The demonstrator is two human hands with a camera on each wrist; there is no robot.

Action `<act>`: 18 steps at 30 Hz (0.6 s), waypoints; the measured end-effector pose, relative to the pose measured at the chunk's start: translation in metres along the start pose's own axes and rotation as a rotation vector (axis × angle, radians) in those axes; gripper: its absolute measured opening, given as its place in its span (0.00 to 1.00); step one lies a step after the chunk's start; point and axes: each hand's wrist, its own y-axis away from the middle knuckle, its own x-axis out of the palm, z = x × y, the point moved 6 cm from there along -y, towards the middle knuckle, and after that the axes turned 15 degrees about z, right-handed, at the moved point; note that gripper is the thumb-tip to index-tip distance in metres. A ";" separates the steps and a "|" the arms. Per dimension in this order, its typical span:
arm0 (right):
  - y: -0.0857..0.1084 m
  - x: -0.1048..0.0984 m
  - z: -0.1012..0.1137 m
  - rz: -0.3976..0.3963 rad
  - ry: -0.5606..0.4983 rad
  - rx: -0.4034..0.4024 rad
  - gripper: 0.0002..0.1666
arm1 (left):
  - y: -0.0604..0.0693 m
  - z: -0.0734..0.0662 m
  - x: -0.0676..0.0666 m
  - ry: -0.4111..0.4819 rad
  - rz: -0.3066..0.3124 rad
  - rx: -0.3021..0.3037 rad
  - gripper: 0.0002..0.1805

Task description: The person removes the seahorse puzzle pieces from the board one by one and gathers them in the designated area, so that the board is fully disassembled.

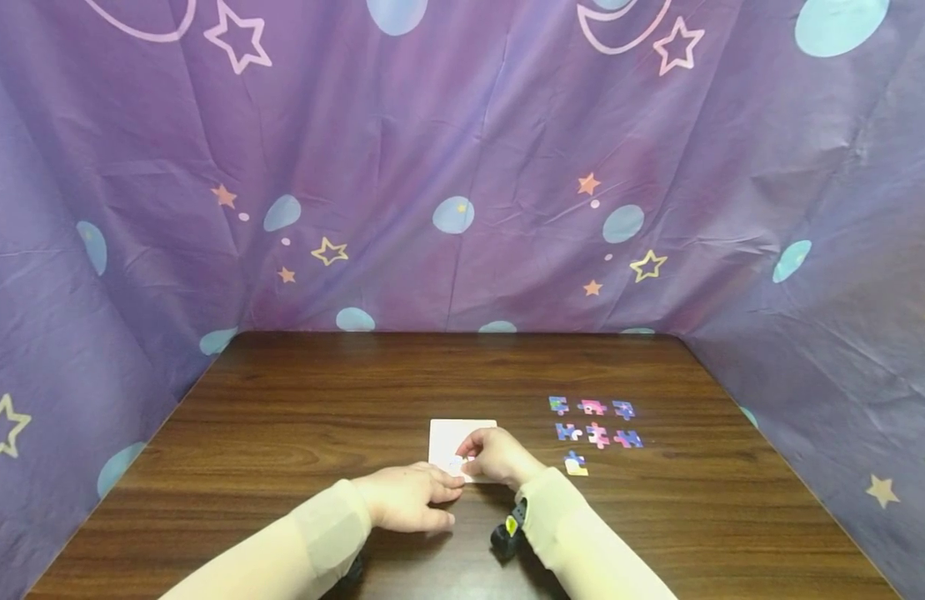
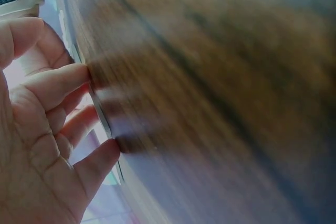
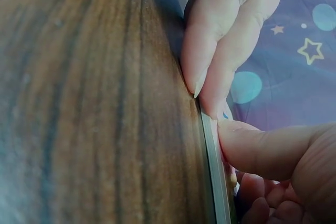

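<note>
A white square board (image 1: 443,435) lies flat near the middle of the table. Above its lower right part, my right hand (image 1: 503,457) pinches a small jigsaw piece (image 1: 468,460), mostly hidden by the fingers. In the right wrist view the right thumb (image 3: 257,148) is down at the board's edge (image 3: 211,166). My left hand (image 1: 408,497) lies palm down at the near left, its fingertips on the board's near edge. The left wrist view shows those left fingers (image 2: 63,80) extended to the board's rim, spread a little apart.
Right of the board, several loose jigsaw pieces (image 1: 597,435) in pink, blue and white lie in rows on the brown wooden table (image 1: 320,400). A purple curtain (image 1: 402,125) with stars and moons hangs behind and along both sides.
</note>
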 end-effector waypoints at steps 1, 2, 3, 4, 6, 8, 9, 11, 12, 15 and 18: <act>0.000 0.000 0.000 0.002 -0.003 -0.003 0.12 | 0.000 0.000 0.000 0.002 0.000 0.000 0.31; 0.000 0.000 0.000 0.003 -0.007 -0.007 0.12 | 0.000 0.000 0.000 0.004 0.000 -0.001 0.31; 0.000 0.000 0.000 0.005 -0.016 -0.009 0.12 | 0.000 0.000 0.000 0.004 0.000 -0.002 0.31; 0.000 0.000 -0.001 0.007 -0.022 -0.012 0.13 | 0.000 0.000 0.000 0.004 0.000 -0.004 0.31; 0.000 0.000 -0.001 0.006 -0.036 -0.016 0.13 | 0.001 0.000 0.000 0.003 -0.002 -0.009 0.31; 0.000 0.000 -0.002 0.004 -0.045 -0.016 0.14 | 0.001 0.000 0.001 0.000 -0.003 -0.014 0.31; 0.000 0.000 -0.003 0.002 -0.052 -0.015 0.14 | 0.001 0.000 0.001 -0.001 -0.004 -0.016 0.31; 0.000 -0.001 -0.003 -0.002 -0.061 -0.012 0.14 | 0.000 0.000 0.001 -0.002 -0.005 -0.017 0.31; -0.001 -0.001 -0.004 -0.004 -0.062 -0.011 0.14 | 0.000 0.000 0.001 -0.001 -0.005 -0.018 0.31; 0.000 -0.001 -0.004 -0.010 -0.066 -0.008 0.14 | 0.000 0.000 0.001 0.000 -0.007 -0.016 0.31; 0.001 -0.002 -0.004 -0.015 -0.062 -0.010 0.14 | 0.000 0.000 0.001 0.000 -0.009 -0.014 0.31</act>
